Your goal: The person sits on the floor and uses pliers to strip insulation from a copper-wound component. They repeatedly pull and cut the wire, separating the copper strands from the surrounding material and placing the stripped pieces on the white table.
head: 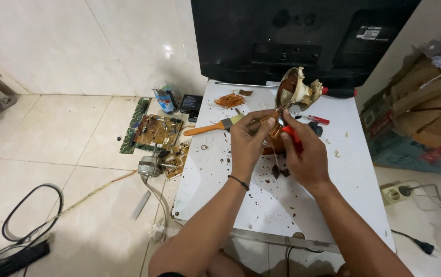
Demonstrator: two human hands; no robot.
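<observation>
White low table on pale tiled floor, black flat screen leaning on wall behind it. Tabletop littered with brown crumbs and flakes. Left hand clenched round a coppery wound part, thumb and fingers pinching near its top, black band on the wrist. Right hand gripping a red-handled tool, tip hidden against the same part. Part held just above table centre, between both hands. Just behind: opened motor housing with torn pale wrapping, tilted up. Orange-handled brush lying left of the hands, pile of copper wire near back edge, red screwdriver to the right. Floor on left: circuit boards, small motor, black cable. Cardboard boxes at right, power strip below them.
</observation>
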